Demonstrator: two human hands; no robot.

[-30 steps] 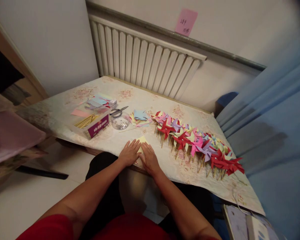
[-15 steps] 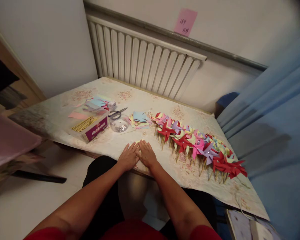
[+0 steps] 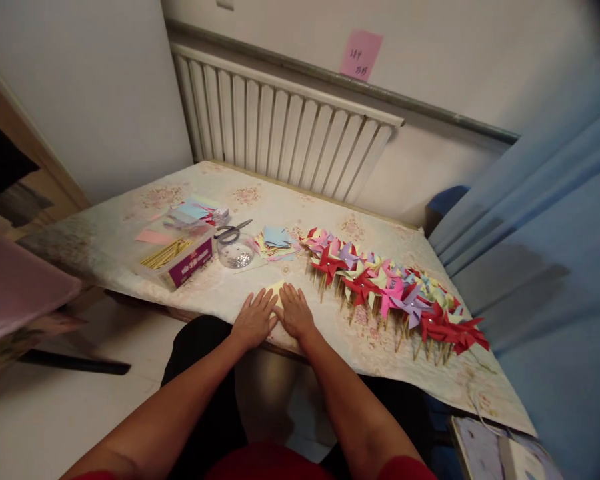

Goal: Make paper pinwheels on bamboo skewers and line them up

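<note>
A pale yellow piece of paper [image 3: 277, 289] lies on the table near its front edge, mostly covered by my hands. My left hand [image 3: 254, 320] rests flat on its left part, fingers stretched out. My right hand [image 3: 296, 312] presses flat on the right part, fingers extended forward. Both hands are close together, thumbs nearly meeting. Beyond them is a stack of coloured paper pieces [image 3: 276, 241]. To the left stands a round clear dish [image 3: 236, 252] with small shiny bits in it, and scissors [image 3: 230, 232] lie just behind it.
A plastic box [image 3: 173, 267] of thin wooden sticks stands at the left, with more coloured paper [image 3: 195, 209] behind. Rows of paper pinwheels [image 3: 363, 283] on sticks fill the table's right side. A radiator [image 3: 280, 127] runs behind the table; a blue curtain [image 3: 545, 253] hangs at right.
My hands have spread slightly apart at the fingertips, so more of the yellow paper shows between them. The camera view has shifted a little.
</note>
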